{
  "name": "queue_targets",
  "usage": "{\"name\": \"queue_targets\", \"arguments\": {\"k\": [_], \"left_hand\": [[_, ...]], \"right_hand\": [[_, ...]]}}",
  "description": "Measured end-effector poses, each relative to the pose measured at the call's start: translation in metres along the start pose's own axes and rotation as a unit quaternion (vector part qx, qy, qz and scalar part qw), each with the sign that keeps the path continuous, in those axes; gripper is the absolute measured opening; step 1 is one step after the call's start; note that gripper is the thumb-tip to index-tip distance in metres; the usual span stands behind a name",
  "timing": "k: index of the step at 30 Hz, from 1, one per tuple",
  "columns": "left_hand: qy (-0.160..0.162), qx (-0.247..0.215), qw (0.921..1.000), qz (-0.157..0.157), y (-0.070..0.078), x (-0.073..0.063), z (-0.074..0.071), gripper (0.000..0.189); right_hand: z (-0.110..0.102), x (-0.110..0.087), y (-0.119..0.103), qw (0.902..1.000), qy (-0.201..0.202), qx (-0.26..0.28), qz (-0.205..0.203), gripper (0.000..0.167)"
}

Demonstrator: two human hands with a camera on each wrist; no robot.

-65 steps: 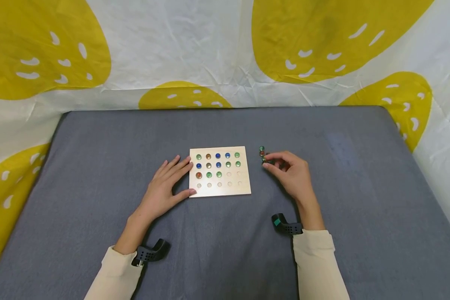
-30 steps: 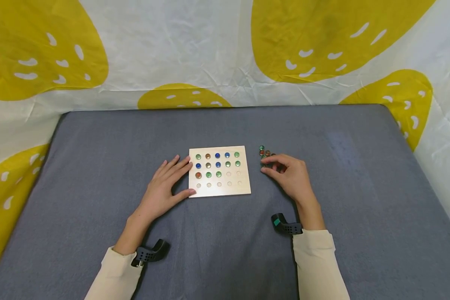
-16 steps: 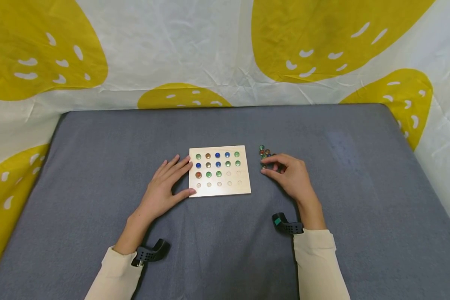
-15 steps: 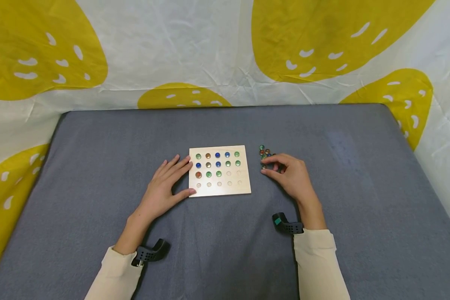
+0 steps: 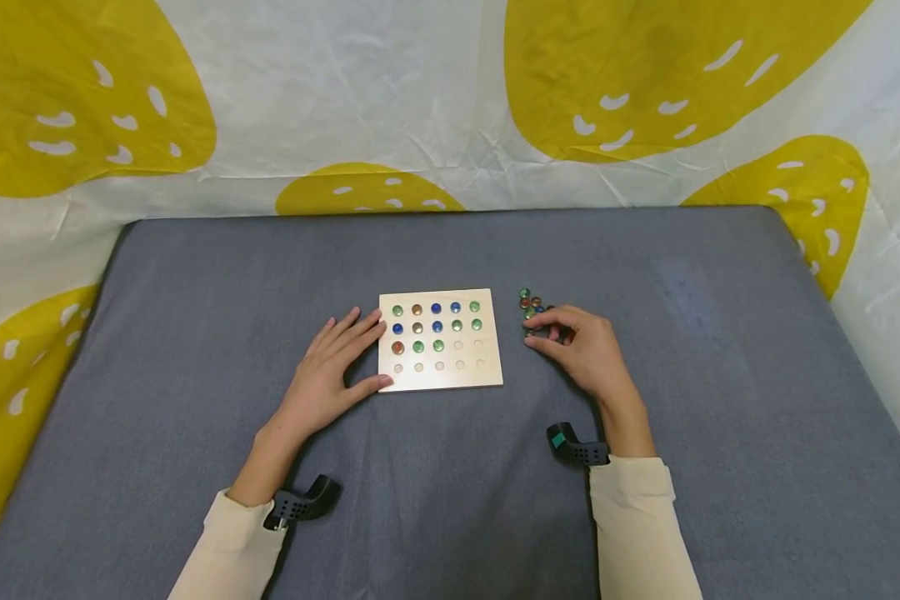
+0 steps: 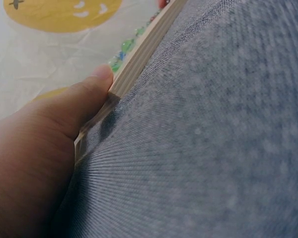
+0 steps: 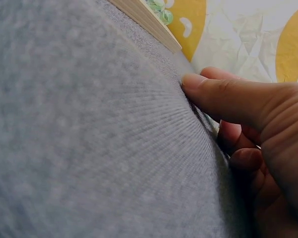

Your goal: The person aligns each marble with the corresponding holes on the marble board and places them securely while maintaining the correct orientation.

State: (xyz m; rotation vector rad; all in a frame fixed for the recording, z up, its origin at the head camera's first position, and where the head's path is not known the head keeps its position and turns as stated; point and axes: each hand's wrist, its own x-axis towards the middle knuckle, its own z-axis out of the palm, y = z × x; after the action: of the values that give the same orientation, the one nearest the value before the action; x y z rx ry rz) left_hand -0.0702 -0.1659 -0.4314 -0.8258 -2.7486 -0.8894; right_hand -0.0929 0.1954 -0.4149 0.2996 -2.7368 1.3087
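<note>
A pale wooden board (image 5: pixel 441 379) lies flat on the grey cloth, with rows of shallow round hollows. Glass marbles (image 5: pixel 436 308) in green, amber, blue and red fill its two far rows and the left part of the third; the nearest row is bare. My left hand (image 5: pixel 326 367) is spread along the board's left edge, fingertips and thumb resting on it. Right of the board, my right hand (image 5: pixel 588 346) bends thumb and index finger around a small marble (image 5: pixel 528 332) at the edge of a loose cluster. In the right wrist view the thumb (image 7: pixel 223 96) hides that marble.
The loose marbles (image 5: pixel 525 302), several in number, lie just beyond my right fingertips, partly hidden by the hand. Grey cloth (image 5: pixel 450 500) covers the table. A white curtain (image 5: pixel 360 92) with yellow shapes hangs behind its far edge.
My right hand has drawn slightly back toward me and then stayed nearly still; more loose marbles show beyond its fingers. The left hand and board have kept their places.
</note>
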Motion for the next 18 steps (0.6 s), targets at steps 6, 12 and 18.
{"name": "queue_targets", "arguments": {"k": [6, 12, 18], "left_hand": [[-0.001, 0.001, 1.0000, -0.003, -0.0004, 0.0001, 0.0006, 0.074], [0.001, 0.001, 1.0000, -0.001, -0.0010, 0.0000, 0.0010, 0.074], [0.000, 0.002, 1.0000, -0.003, -0.0011, -0.0001, 0.0009, 0.074]], "right_hand": [[0.0010, 0.0004, -0.0013, 1.0000, 0.003, 0.001, 0.002, 0.015], [0.0009, 0.0003, -0.0022, 1.0000, 0.002, 0.003, 0.006, 0.015], [0.0010, 0.0003, -0.0028, 0.9999, -0.001, 0.005, 0.010, 0.016]]}}
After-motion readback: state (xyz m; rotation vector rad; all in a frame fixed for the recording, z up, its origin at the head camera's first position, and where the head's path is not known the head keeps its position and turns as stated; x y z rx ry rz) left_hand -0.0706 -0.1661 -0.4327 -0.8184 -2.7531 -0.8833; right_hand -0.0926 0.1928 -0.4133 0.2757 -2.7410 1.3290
